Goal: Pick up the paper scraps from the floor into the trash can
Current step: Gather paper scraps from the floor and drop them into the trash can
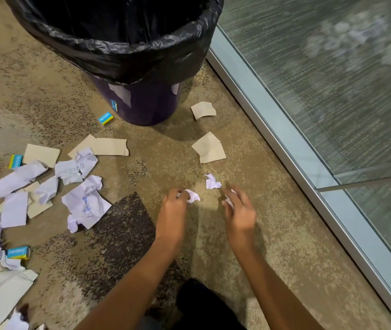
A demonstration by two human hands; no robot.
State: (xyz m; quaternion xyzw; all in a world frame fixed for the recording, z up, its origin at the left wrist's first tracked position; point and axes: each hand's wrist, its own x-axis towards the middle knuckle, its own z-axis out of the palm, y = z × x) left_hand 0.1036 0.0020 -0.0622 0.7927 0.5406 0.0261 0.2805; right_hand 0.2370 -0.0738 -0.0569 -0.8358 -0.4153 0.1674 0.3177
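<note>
Loose scrap lies between hands; left hand pinches white wad, right hand grips small shred.

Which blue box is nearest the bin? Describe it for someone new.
Start at the black-lined trash can. At its base, on the image's left, a small blue box lies on the carpet. Unlike the two other blue boxes among the paper scraps, it lies alone, touching no paper.

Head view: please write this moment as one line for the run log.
left hand grips crumpled scrap | right hand blurred, grasp unclear | loose scrap on carpet beyond hands | trash can ahead
</note>
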